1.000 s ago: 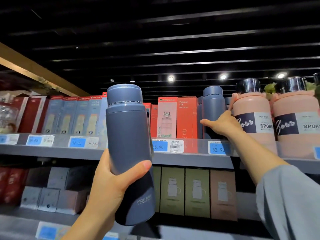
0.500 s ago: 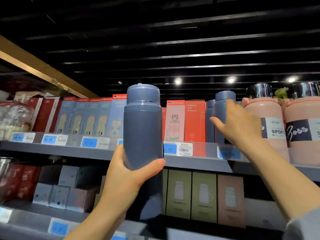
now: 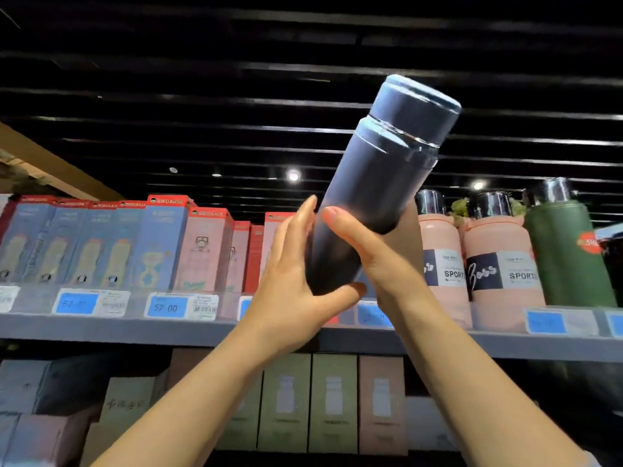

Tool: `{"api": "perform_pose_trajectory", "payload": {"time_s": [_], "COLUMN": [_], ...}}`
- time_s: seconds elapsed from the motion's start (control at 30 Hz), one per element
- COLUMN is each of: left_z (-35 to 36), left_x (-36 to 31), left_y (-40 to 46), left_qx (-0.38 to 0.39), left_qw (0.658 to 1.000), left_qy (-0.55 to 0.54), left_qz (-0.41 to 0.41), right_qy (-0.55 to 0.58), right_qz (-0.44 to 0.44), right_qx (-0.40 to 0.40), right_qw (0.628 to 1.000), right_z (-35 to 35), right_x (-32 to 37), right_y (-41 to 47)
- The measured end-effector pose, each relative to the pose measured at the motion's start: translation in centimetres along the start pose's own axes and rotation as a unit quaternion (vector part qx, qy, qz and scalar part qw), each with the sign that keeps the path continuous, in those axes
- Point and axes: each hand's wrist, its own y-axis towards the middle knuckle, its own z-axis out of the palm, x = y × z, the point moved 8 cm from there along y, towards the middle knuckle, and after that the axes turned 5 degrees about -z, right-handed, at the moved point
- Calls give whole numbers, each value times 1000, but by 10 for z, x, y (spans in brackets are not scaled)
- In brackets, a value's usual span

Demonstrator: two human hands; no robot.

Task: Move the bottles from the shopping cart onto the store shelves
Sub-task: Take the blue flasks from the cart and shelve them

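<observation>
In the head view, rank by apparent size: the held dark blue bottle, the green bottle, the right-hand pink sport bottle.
1. Dark blue cylindrical bottle, though it is nearest the camera, which inflates it.
2. Dark green bottle and pink sport bottle: too alike to rank.

The tall slate-blue cylindrical flask (image 3: 377, 183) has a smooth matt body that looks like coated metal — a thin shiny ring circles its neck. The two squat pink bottles (image 3: 499, 261) look matt, with glossy chrome-like caps and paper labels. The dark green bottle (image 3: 566, 251) is smooth, faintly sheeny. The upright printed cartons (image 3: 161, 247) are card — the grey shelf edge (image 3: 101, 332) matt.
</observation>
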Motion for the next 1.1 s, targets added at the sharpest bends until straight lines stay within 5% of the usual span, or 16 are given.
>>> {"api": "perform_pose_trajectory", "payload": {"time_s": [0.1,0.2,0.33,0.47,0.77,0.97,1.1], "left_z": [-15,-35,-39,-40,-36,-38,-40], "left_x": [44,101,153,157,160,157,155], "left_y": [-29,-63,-90,-90,-91,-91,-91], "left_qx": [-40,-78,1,6,-6,-15,-19], "left_qw": [993,946,895,886,884,883,884], "left_qy": [108,311,442,460,463,466,466], "left_qz": [-18,-34,-56,-52,-62,-49,-39], "right_qy": [-72,-91,-154,-270,-316,-372,-491], "right_qz": [-30,-24,48,135,302,303,276], "right_qx": [-48,-65,-29,39,98,109,116], "right_qw": [996,993,987,952,894,871,818], "right_z": [-7,0,23,37,26,23,18], "right_x": [0,-14,-59,-105,-175,-177,-166], "right_y": [15,33,43,34,30,29,30]}}
